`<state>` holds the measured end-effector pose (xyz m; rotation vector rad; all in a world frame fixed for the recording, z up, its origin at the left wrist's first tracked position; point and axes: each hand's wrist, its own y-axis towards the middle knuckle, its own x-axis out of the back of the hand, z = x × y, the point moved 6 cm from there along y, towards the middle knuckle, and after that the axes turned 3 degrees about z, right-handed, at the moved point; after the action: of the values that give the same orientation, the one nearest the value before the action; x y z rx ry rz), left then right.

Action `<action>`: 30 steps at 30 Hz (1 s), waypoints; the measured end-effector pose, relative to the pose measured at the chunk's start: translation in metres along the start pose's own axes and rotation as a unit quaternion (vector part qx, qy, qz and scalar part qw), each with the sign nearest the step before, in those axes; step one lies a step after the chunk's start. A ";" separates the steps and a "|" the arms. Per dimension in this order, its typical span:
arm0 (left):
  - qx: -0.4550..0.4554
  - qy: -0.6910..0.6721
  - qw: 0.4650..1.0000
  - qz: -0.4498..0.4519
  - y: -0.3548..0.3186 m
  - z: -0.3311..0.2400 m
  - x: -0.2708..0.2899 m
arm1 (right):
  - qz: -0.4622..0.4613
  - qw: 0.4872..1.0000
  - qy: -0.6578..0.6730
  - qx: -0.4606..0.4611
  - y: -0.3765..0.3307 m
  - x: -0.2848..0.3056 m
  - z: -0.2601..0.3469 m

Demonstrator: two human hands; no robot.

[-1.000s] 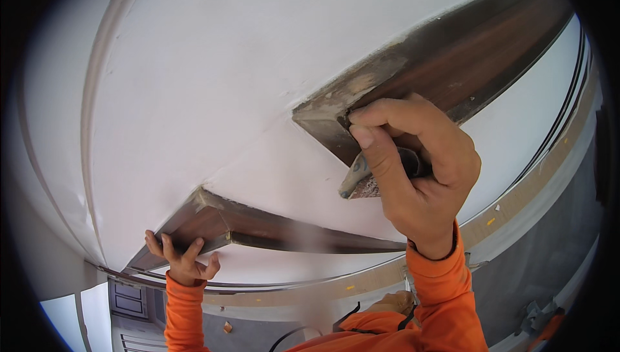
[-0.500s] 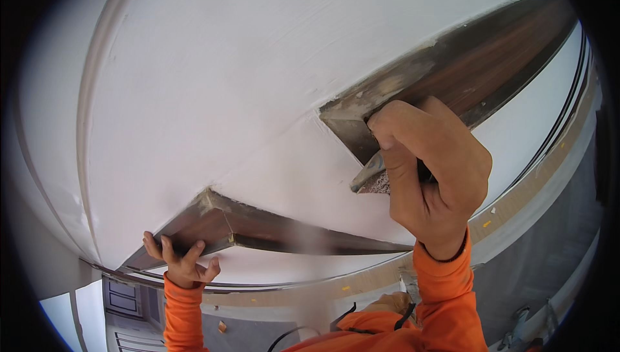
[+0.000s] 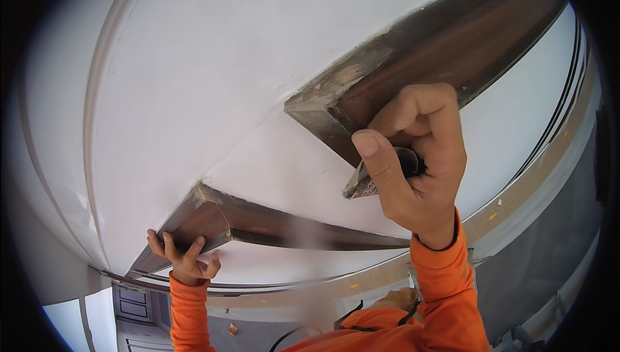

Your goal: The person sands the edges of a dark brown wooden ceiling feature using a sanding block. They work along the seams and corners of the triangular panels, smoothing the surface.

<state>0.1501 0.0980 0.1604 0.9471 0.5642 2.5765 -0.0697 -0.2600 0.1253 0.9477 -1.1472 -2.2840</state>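
My right hand (image 3: 429, 171) is raised at the right, its lower fingers curled around a folded, dark-lined sheet that looks like sandpaper (image 3: 363, 185). Its thumb and index finger stand apart. Behind it is the near-left corner of a dark-framed brown wooden panel (image 3: 491, 48), whose frame is scuffed and pale there; contact with the frame cannot be made out. On the left, my left hand (image 3: 187, 263) lies with fingers spread on the edge of a second brown wooden panel (image 3: 271, 221), close to its corner.
White painted surface (image 3: 194, 61) surrounds both panels. A raised moulding (image 3: 97, 74) curves down the left side. Beyond the panels run dark lines (image 3: 555, 119) and a tan strip (image 3: 510, 203). Panelled doors (image 3: 132, 303) show at the lower left, and a small tan piece (image 3: 233, 329) lies below.
My right hand has drawn back from the right panel's inner corner, its thumb and index finger parting. My left hand keeps its place on the left panel. The view has shifted slightly.
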 end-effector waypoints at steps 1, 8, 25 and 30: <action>0.002 0.004 1.000 0.004 0.000 -0.002 0.000 | 0.019 0.999 -0.032 0.006 0.000 0.001 0.000; 0.000 0.004 1.000 0.011 -0.004 -0.001 -0.002 | 0.006 0.996 -0.088 0.032 0.002 -0.002 0.001; -0.005 0.004 1.000 0.018 -0.010 0.004 -0.001 | -0.002 0.994 -0.093 0.058 0.005 -0.006 0.000; -0.010 0.001 1.000 0.010 -0.011 0.004 -0.001 | 0.001 0.992 -0.101 0.072 0.004 -0.006 0.000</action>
<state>0.1552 0.1085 0.1575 0.9475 0.5312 2.5958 -0.0658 -0.2586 0.1310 0.7767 -1.4120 -2.3653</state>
